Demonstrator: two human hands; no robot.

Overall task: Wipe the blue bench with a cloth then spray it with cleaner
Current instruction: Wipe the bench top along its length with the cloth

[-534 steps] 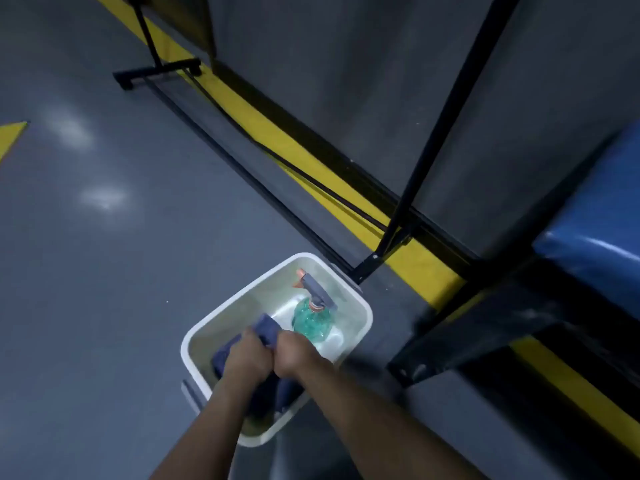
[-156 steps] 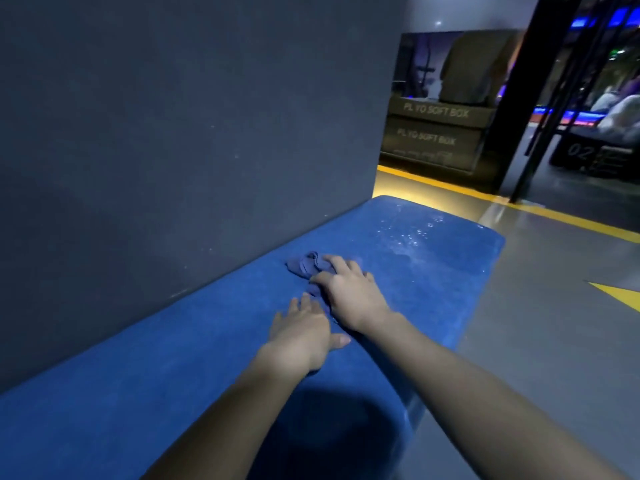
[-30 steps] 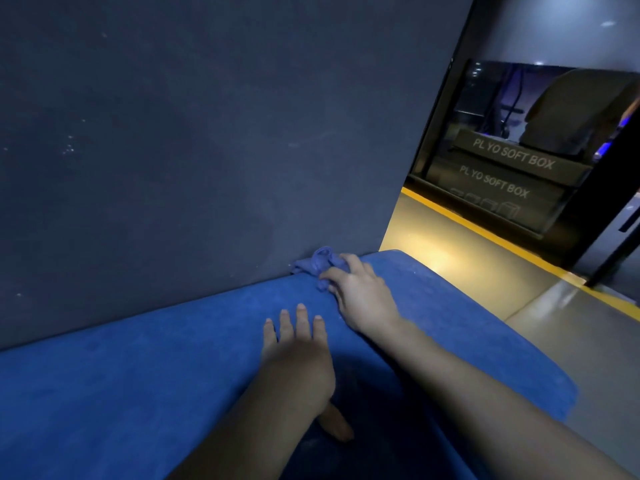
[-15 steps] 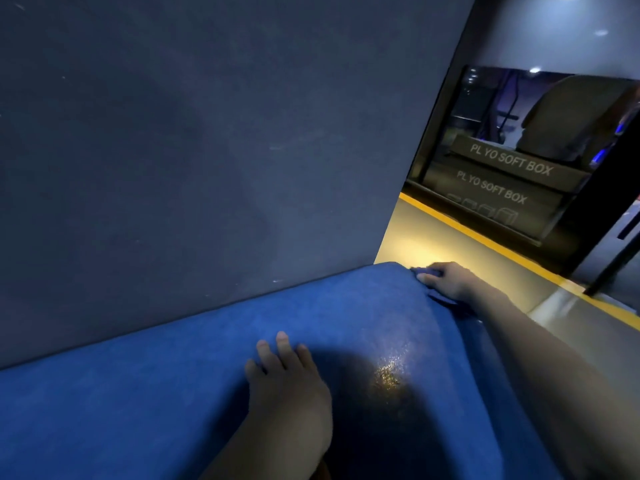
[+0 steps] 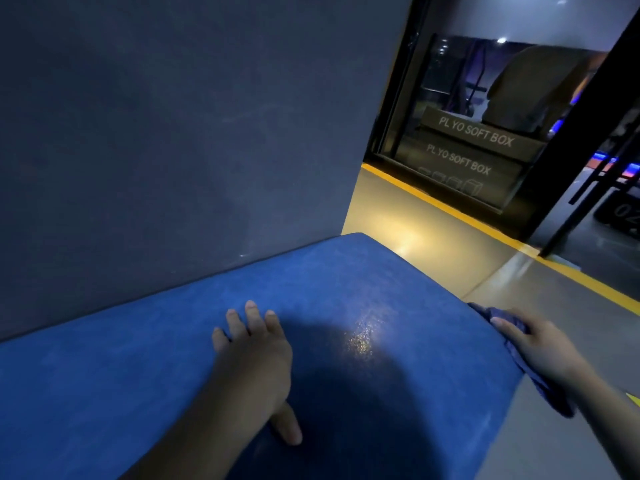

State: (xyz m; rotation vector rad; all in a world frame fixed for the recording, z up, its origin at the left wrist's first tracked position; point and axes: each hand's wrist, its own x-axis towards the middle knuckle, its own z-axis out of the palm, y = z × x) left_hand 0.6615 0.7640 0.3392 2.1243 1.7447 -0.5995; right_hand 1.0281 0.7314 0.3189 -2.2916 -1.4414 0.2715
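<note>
The blue bench (image 5: 346, 292) runs from the lower left to its end at the middle right, against a dark wall. My left hand (image 5: 254, 355) lies flat on the bench top with the fingers apart, holding nothing. My right hand (image 5: 533, 344) presses a dark blue cloth (image 5: 540, 382) against the bench's end face at the right edge; the cloth hangs down below the hand. A wet patch glints on the bench top between the two hands. The cleaner bottle is not in view.
A dark grey wall panel (image 5: 173, 133) stands right behind the bench. Beyond the bench end is grey floor with a yellow line (image 5: 450, 209). Stacked boxes marked "PLYO SOFT BOX" (image 5: 474, 147) and black frame posts (image 5: 581, 133) stand at the back right.
My right hand has carried the cloth from the back corner by the wall, along the bench's far end, down to its front corner. The left hand has stayed flat on the bench top.
</note>
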